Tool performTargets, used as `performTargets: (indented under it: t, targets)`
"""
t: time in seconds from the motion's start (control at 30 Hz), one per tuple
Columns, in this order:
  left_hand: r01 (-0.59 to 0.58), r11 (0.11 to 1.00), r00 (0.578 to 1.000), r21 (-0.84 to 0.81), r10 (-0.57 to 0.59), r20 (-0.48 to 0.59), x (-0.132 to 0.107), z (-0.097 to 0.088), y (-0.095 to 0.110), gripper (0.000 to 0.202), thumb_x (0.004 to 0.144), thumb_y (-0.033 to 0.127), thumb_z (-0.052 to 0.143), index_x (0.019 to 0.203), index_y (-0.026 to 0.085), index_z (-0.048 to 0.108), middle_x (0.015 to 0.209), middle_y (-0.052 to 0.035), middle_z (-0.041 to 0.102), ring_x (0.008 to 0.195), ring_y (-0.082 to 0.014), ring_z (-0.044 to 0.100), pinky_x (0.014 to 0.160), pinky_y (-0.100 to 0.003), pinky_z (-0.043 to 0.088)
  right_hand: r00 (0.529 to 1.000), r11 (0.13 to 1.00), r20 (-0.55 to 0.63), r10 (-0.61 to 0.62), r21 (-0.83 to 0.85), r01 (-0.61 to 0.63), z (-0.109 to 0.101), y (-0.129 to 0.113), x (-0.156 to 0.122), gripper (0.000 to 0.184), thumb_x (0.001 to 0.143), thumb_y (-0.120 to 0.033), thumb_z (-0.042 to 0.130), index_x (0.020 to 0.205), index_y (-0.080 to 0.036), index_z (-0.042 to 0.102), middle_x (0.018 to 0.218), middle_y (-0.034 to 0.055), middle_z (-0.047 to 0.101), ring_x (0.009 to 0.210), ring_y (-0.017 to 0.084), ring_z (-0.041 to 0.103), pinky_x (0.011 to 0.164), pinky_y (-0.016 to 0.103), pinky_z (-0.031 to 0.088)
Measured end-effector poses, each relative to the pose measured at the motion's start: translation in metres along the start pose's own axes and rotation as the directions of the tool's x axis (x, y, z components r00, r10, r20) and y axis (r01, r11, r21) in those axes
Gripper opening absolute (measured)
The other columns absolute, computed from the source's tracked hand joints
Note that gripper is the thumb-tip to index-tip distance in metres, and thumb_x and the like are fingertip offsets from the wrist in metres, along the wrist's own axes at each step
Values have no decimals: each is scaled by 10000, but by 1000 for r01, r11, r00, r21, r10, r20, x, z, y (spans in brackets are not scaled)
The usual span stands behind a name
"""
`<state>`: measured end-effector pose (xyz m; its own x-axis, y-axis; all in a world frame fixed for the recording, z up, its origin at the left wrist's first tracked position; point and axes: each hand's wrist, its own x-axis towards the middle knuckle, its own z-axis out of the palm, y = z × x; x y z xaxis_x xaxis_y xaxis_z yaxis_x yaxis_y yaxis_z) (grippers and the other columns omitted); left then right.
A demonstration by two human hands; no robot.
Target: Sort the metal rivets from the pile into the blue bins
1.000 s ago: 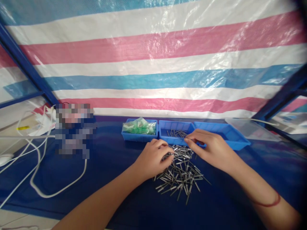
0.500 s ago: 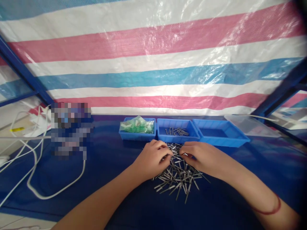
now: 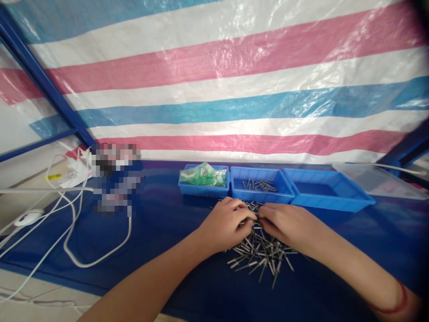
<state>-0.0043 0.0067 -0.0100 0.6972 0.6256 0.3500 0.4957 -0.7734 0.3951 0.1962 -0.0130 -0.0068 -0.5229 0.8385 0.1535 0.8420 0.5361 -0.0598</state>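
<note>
1. Striped tarpaulin (image 3: 234,89) in pink, white and blue hangs as the backdrop, behind a table under a dark blue cover (image 3: 161,232); no print can be read on either.
2. Landmark: middle blue tray (image 3: 276,197), holding a few metal pins (image 3: 259,184).
3. Pile of loose pins (image 3: 264,257): on the cover just in front of the middle tray, its far edge close to the tray's front wall.
4. Left hand (image 3: 225,226): in front of the middle tray, on the pile's far left edge, fingers curled narrow with the tips down among the pins.
5. Right hand (image 3: 284,223): beside it, fingertips almost meeting the left's, likewise curled close. Whether either hand pinches a pin cannot be told.
6. Left of the middle tray, touching it: a blue tray (image 3: 201,192) with a green-filled clear bag (image 3: 203,175).
7. Right of the middle tray: a larger blue tray (image 3: 330,203).
8. Far left of the middle tray: a pixelated patch (image 3: 115,179), unreadable, and a white cable (image 3: 100,258).
</note>
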Motion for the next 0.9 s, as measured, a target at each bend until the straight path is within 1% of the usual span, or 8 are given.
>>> performTargets:
  t: [0.07,0.13,0.27,0.4,0.5,0.63,0.77,0.9]
  targets:
    - [0,1000,1000,-14,0,-21,0,0,-1,194,868,200,530,1018,200,653,996,-62,642,947,-209,550,875,-343,433,1000,999,-29,5,49,-4,-3,1,-2,120,861,-151,483,761,-193,535,698,9,595,593,157,589,509,269,294]
    - [-5,999,999,-31,4,-37,1,0,-1,196,875,208,525,1038,190,633,1012,-66,647,964,-210,554,886,-341,432,997,988,-74,27,151,-16,-8,2,-3,110,872,-173,473,777,-198,522,694,2,579,599,149,575,531,265,325]
    - [-15,995,998,-97,10,-58,1,0,0,175,890,247,535,1028,175,615,997,-68,659,947,-199,571,872,-326,430,979,922,-192,68,388,12,-19,-6,-2,139,912,-208,437,797,-199,514,667,-12,529,578,122,510,560,254,372]
    - [16,983,998,-184,-27,-61,3,-1,3,134,898,265,535,860,174,626,821,-36,647,814,-167,576,770,-279,438,962,821,-237,138,571,23,-18,-20,2,173,938,-271,432,820,-198,536,610,-34,445,537,110,424,506,235,362]
    - [61,962,994,-265,-83,-70,5,-3,6,187,897,251,524,755,164,612,729,-14,613,727,-139,558,692,-244,430,951,751,-240,193,660,14,-12,-25,3,188,945,-306,425,816,-204,515,644,-25,444,570,116,427,518,237,374]
    - [100,933,986,-346,-140,-91,5,-3,8,169,889,247,523,779,160,619,724,-4,603,672,-118,551,632,-220,419,931,727,-286,225,685,35,-8,-23,3,187,937,-324,438,799,-210,496,667,-21,438,615,127,453,550,244,390]
    - [80,933,987,-350,-124,-105,4,0,7,125,856,220,560,760,157,609,712,-2,598,661,-122,549,638,-227,417,925,770,-317,210,636,43,-9,-22,3,205,910,-324,494,740,-213,468,629,-43,344,575,117,395,530,242,361]
    - [79,935,985,-347,-128,-120,4,3,6,89,837,199,578,763,160,607,729,-3,601,680,-125,555,648,-225,421,925,794,-325,194,606,47,-10,-25,3,190,910,-298,492,740,-213,480,635,-43,337,573,116,384,544,249,360]
